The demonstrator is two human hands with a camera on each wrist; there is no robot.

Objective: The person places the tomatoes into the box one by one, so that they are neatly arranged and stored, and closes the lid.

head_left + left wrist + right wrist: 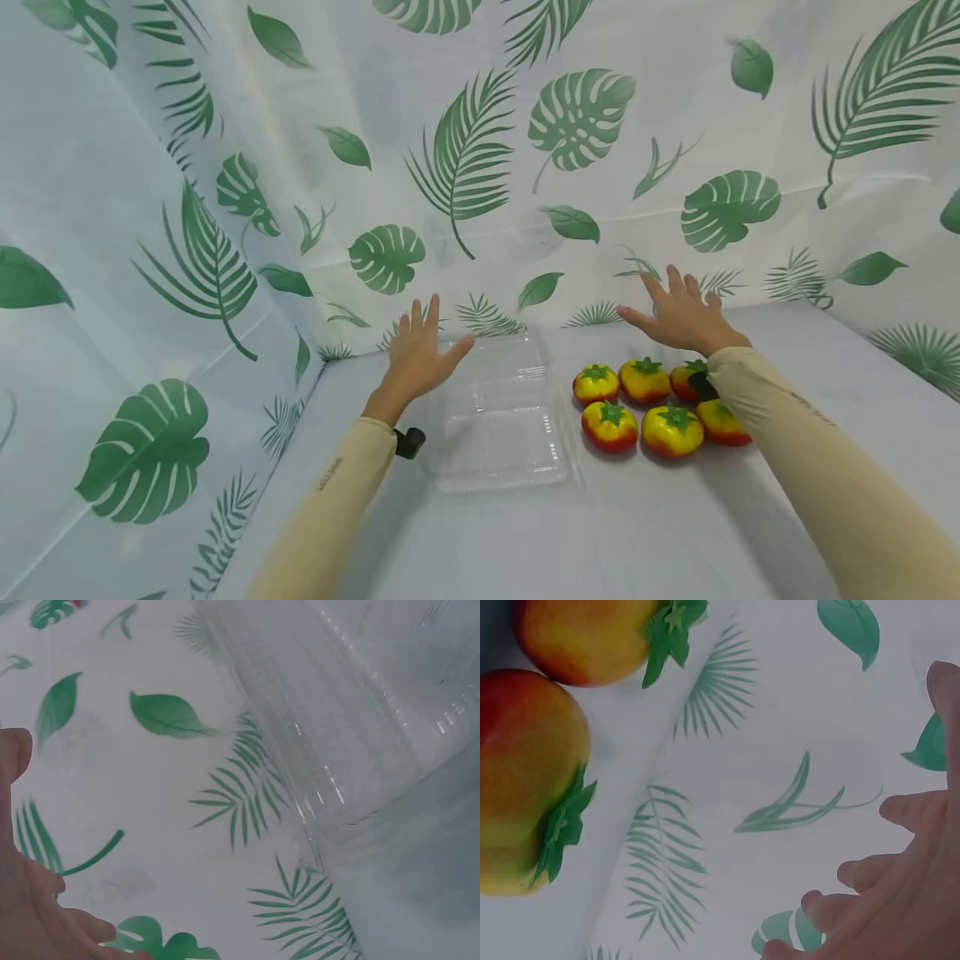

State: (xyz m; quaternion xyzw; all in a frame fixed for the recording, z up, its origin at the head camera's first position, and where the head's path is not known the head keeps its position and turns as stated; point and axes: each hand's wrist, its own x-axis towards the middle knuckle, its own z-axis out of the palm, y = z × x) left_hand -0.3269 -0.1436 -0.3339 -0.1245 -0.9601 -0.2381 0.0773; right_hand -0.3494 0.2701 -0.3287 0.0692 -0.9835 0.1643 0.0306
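My left hand (422, 358) is raised with fingers spread, holding nothing, by the left side of a clear plastic box (504, 483). In the left wrist view, part of that hand (37, 907) shows at the lower left, apart from the box. Several yellow and red persimmons (672, 432) with green leafy tops sit in two rows right of the box. Over their far side hovers my right hand (684, 318), its fingers spread and nothing in it. My right forearm partly covers the rightmost persimmons. Two persimmons (525, 787) appear at the left of the right wrist view.
A pale cloth-covered table (495, 550) lies under the box and the persimmons. Behind it and on the left hangs a white curtain (300, 192) printed with green leaves. Dark wrist cameras (409, 443) are strapped over beige sleeves (330, 500).
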